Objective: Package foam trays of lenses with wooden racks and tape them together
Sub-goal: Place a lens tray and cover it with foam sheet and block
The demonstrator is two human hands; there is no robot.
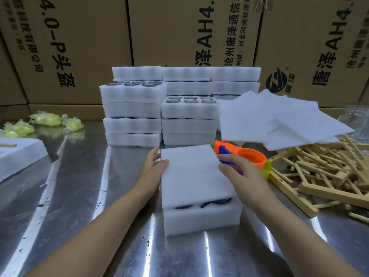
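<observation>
A white foam tray (201, 218) with dark lenses (217, 202) showing at its top edge lies in front of me on the steel table (79, 196). A flat foam sheet (191, 174) covers it. My left hand (154, 166) rests on the sheet's left edge, thumb on top. My right hand (239, 172) presses the sheet's right side, fingers apart, just in front of an orange and blue tape dispenser (245, 154). A heap of wooden racks (323, 172) lies at the right.
Stacks of lens-filled foam trays (159, 108) stand behind the work. Loose foam sheets (279, 122) fan over the racks at right. Another foam piece (18, 156) sits at the left edge, crumpled yellow tape wads (44, 122) behind it. Cardboard boxes (169, 31) wall the back.
</observation>
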